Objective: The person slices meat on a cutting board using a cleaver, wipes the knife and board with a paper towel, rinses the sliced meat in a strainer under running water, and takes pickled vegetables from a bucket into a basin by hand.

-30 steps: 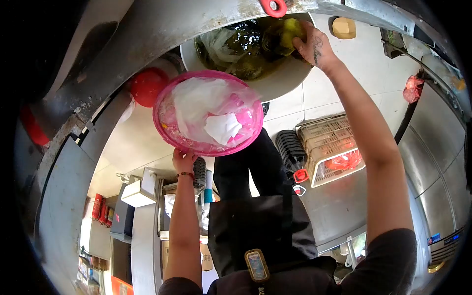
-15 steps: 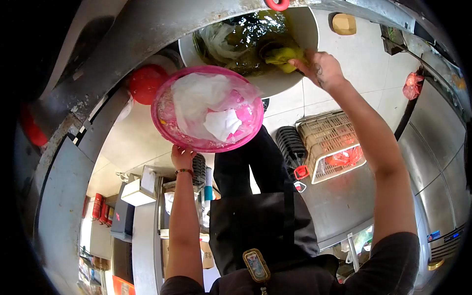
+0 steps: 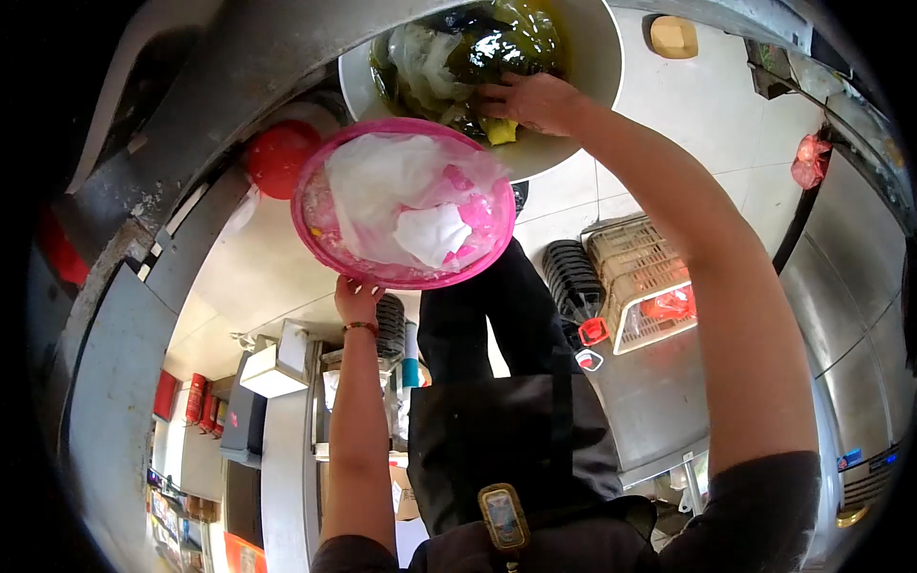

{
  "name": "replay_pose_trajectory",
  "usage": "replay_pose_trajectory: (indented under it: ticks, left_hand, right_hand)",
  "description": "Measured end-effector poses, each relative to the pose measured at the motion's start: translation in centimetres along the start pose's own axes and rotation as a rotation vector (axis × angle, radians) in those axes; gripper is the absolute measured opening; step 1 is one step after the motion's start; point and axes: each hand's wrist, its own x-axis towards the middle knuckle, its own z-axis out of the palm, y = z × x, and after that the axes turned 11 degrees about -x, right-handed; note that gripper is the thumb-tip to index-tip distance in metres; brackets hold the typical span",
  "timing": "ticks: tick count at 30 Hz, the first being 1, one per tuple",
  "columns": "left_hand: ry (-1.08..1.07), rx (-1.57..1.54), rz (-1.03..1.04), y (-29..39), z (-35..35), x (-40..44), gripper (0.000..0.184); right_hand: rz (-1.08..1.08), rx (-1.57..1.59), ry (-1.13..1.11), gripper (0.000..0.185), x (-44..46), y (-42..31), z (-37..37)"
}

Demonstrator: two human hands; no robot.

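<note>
My left hand [image 3: 357, 300] grips the near rim of a pink basin [image 3: 308, 234], fingers closed around its edge. In the basin lie a crumpled, translucent plastic bag [image 3: 368, 191] and a white piece [image 3: 432, 235] that looks like paper or tissue. Behind it stands a large white bin [image 3: 602, 67] holding dark, shiny yellow-green contents and a clear plastic bag [image 3: 420, 62]. My right hand [image 3: 535, 100] reaches into this bin with its fingers stretched out and apart. Just below them is a soft yellow piece [image 3: 500, 131], its kind unclear.
A red round object [image 3: 284, 158] sits left of the basin. At right on the floor are a beige plastic crate [image 3: 635, 272] and stacked black containers [image 3: 571, 277]. A metal counter edge [image 3: 229, 67] runs across the upper left. A cardboard tray [image 3: 674, 36] lies beyond the bin.
My right hand has moved left and farther into the bin, letting go of the yellow-green piece it was holding at the right. The basin has stayed nearly in place in my left hand.
</note>
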Motion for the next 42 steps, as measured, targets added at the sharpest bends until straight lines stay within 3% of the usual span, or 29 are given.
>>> replay_pose_trajectory:
  ticks: [6, 9, 10, 12, 13, 14, 16, 18, 20, 22, 24, 25, 26, 28, 29, 30, 32, 34, 36, 40, 42]
  left_hand:
    - [0.038, 0.072, 0.005, 1.2, 0.9, -1.2, 0.031]
    - [0.006, 0.043, -0.005, 0.9, 0.6, -0.8, 0.033]
    - [-0.003, 0.025, -0.007, 0.8, 0.5, -0.7, 0.034]
    - [-0.021, -0.008, -0.005, 0.7, 0.5, -0.5, 0.034]
    - [-0.008, 0.01, 0.013, 0.7, 0.4, -0.5, 0.037]
    - [0.007, 0.03, 0.03, 0.5, 0.3, -0.5, 0.04]
    - [0.015, 0.028, 0.03, 0.8, 0.7, -0.9, 0.039]
    - [0.02, 0.056, 0.021, 0.7, 0.4, -0.6, 0.04]
    - [0.01, 0.053, 0.033, 0.4, -0.1, -0.3, 0.039]
    - [-0.003, 0.055, 0.043, 0.4, 0.0, -0.2, 0.038]
    - [-0.011, 0.062, 0.037, 0.7, 0.2, -0.2, 0.031]
    - [-0.012, 0.065, 0.036, 0.9, 0.4, -0.3, 0.031]
    - [0.003, 0.064, 0.03, 1.1, 0.7, -0.5, 0.03]
    - [0.019, 0.063, 0.023, 1.4, 0.9, -0.8, 0.029]
    - [0.022, 0.081, 0.02, 1.5, 1.0, -1.0, 0.028]
    - [0.023, 0.099, 0.016, 1.5, 1.0, -1.1, 0.027]
    - [0.017, 0.098, 0.026, 1.3, 0.7, -0.9, 0.026]
    - [0.015, 0.1, 0.04, 1.2, 0.5, -0.7, 0.026]
    - [-0.009, 0.067, 0.034, 1.4, 0.3, -0.7, 0.025]
    - [-0.004, 0.068, 0.076, 1.1, 0.7, -0.6, 0.024]
    - [0.007, 0.095, 0.036, 0.8, 0.5, -0.6, 0.033]
  right_hand:
    - [-0.029, 0.005, -0.116, 0.051, 0.5, -0.8, -0.1]
    - [0.271, 0.363, 0.325, 0.053, -1.2, -0.7, -1.7]
    - [0.268, 0.36, 0.314, 0.053, -1.7, -0.7, -2.3]
    - [0.764, 0.844, 0.088, 0.058, -2.9, -0.5, -4.4]
    - [0.81, 0.893, 0.189, 0.058, -3.6, -0.7, -5.0]
    - [0.807, 0.883, 0.19, 0.058, -4.1, -0.6, -4.8]
    - [0.726, 0.908, 0.413, 0.058, -4.9, -0.9, -3.8]
    - [0.723, 0.939, 0.432, 0.057, -5.2, -1.4, -2.7]
    - [0.768, 1.052, 0.609, 0.058, -5.3, -1.7, -1.4]
    - [0.813, 0.926, 0.59, 0.057, -5.1, -1.9, -2.2]
    - [0.903, 1.017, 0.524, 0.061, -4.9, -1.9, -3.3]
    - [0.901, 1.239, 0.538, 0.052, -4.8, -2.1, -4.3]
    - [0.903, 1.241, 0.537, 0.052, -5.1, -2.1, -4.0]
    - [0.812, 0.574, 0.38, 0.042, -6.2, -1.7, -3.8]
    - [0.837, 0.531, 0.195, 0.037, -6.7, -1.6, -3.8]
    - [0.839, 0.531, 0.194, 0.037, -6.7, -1.5, -3.7]
    - [0.694, 0.334, -0.101, 0.03, -6.0, -1.0, -3.4]
    - [0.655, 0.36, -0.137, 0.029, -5.0, -0.1, -4.2]
    - [0.551, 0.551, -0.201, 0.04, -3.6, 1.6, -3.7]
    - [0.749, 0.87, -0.225, 0.047, -3.2, 0.8, -3.3]
    - [0.725, 0.804, -0.218, 0.048, -3.6, 0.6, -2.1]
